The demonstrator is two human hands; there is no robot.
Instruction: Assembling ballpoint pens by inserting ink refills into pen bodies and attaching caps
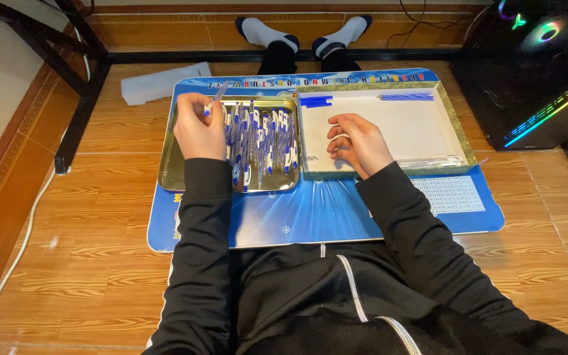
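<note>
Wooden floor, left hand [198, 125] holding pen [215, 100], seemingly upright

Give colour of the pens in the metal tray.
Clear with blue caps and ends: pens in the tray, head view.

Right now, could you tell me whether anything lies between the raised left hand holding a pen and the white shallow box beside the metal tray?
Nothing visible blocks it. The left hand holds a clear blue-tipped pen above the metal tray; the white shallow box adjoins the tray, with only the right hand resting inside it.
</note>
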